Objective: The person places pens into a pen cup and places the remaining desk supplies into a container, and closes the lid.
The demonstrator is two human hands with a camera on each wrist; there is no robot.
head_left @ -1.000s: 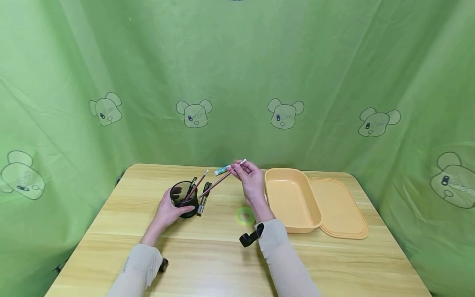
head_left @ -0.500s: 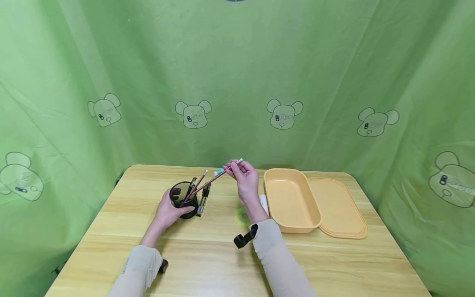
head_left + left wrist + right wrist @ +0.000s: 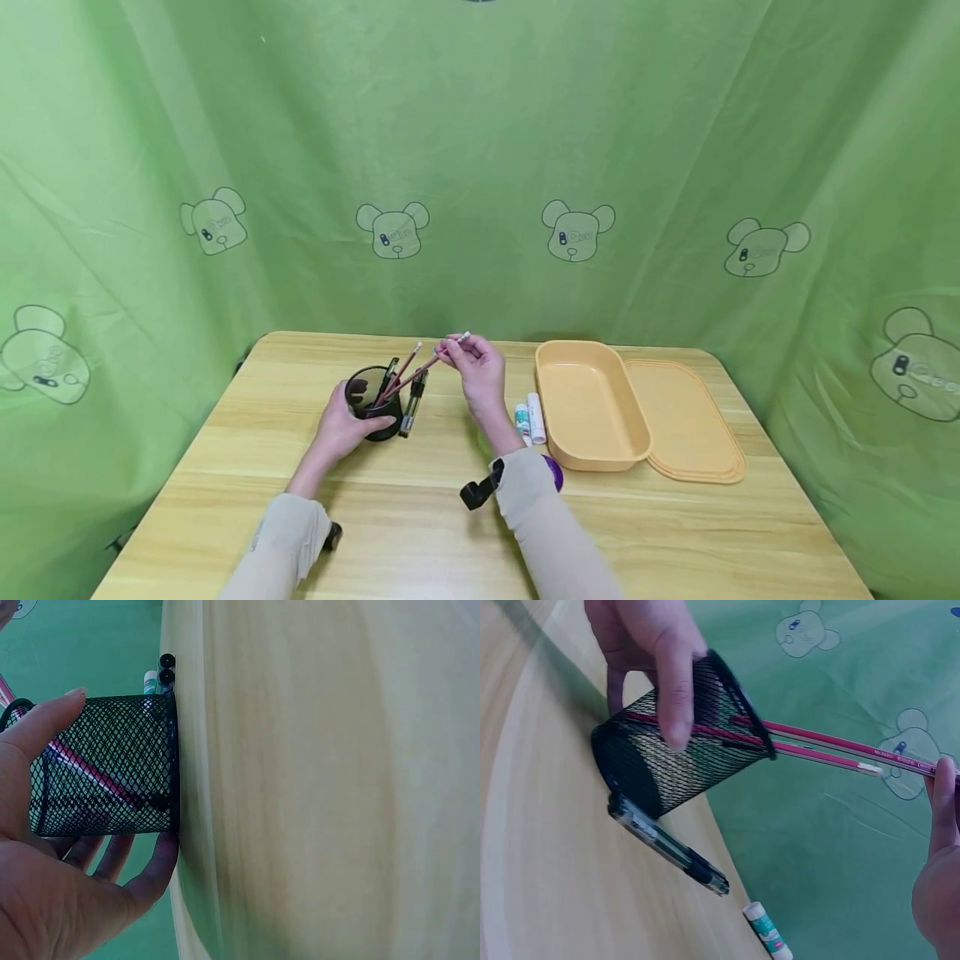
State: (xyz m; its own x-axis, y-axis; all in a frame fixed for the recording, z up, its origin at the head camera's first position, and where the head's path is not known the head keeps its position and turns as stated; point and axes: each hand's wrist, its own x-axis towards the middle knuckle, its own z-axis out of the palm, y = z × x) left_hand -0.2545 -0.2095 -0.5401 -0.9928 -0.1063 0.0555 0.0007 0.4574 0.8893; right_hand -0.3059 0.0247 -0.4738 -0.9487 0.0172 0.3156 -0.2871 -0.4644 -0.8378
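left hand reaches in from near left, palm against the side of the black mesh pen holder, thumb on one side and fingers round the other; grip is moderately wide, holding the holder. holder is upright on the left half of the wooden table. right hand reaches in from near right, raised above the table, wrist to the right of the holder, forearm slanting far and left; thumb and fingers close together, narrow pinch on the upper part of one red pencil. counts: pencils two, one pinched, plus a second pencil leaning in the holder; one black pen seen in the holder, any more can't tell; two dark pens lying side by side on the table just right of the holder; glue stick one, farther off, mostly behind the right hand in the head view; two tubes just left of the one yellow box; one lid right of the box; one green ring and one purple item, both partly covered by the right arm. pinched pencil: long axis slants, white end up toward far right, lower end down and left inside the holder's mouth; whether it touches the bottom, can't tell.
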